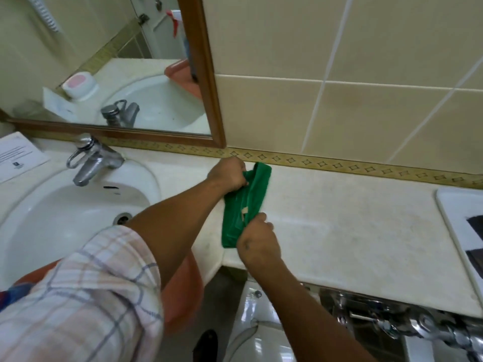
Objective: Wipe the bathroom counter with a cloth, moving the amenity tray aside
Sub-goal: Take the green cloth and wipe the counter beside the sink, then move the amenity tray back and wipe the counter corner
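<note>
- Your left hand [230,176] pinches the far end of the green cloth [247,202]; your right hand [257,239] pinches the near end. The cloth lies bunched on the bench [352,231], beside the basin [65,212].
- Risk: a bunched cloth wipes only a narrow strip; flatten it.
- The tray [454,218] sits at the right edge; a wide sweep could knock it.

There are 2 hands: the left hand [230,175] and the right hand [257,239]. Both grip 1 green cloth [244,202], which lies on 1 pale counter [352,231]. There is 1 white tray [449,207] at the right edge, 1 basin [52,218] with 1 chrome tap [91,159], 1 printed card [18,155] at the left, and 1 wood-framed mirror [206,74] on the wall. 1 checked sleeve [91,296] covers the left upper arm.
</note>
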